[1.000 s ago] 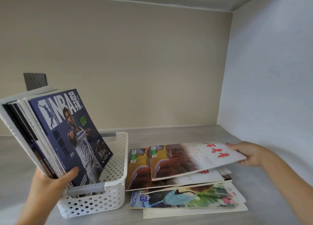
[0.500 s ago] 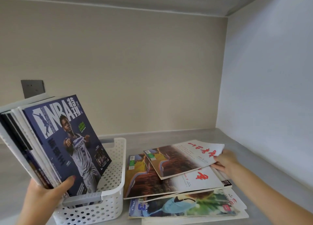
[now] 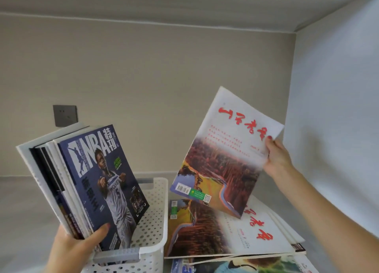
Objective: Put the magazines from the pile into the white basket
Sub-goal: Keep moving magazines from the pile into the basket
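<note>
A white perforated basket (image 3: 155,217) stands at the lower left on the grey shelf. Several magazines stand in it, leaning left, with a blue NBA magazine (image 3: 102,182) in front. My left hand (image 3: 75,246) grips the lower edge of that bundle, thumb on the NBA cover. My right hand (image 3: 276,157) pinches the top right corner of a magazine with red script and a red landscape (image 3: 223,155), held tilted in the air above the pile. The pile of magazines (image 3: 225,237) lies flat to the right of the basket.
A beige back wall carries a dark wall socket (image 3: 65,115) behind the basket. A white side wall (image 3: 336,108) closes the right side. The grey shelf surface (image 3: 20,211) extends left of the basket. A shelf underside runs overhead.
My right hand has lifted the top magazine off the pile and tipped it upright in the air. My left hand keeps holding the leaning magazines in the basket.
</note>
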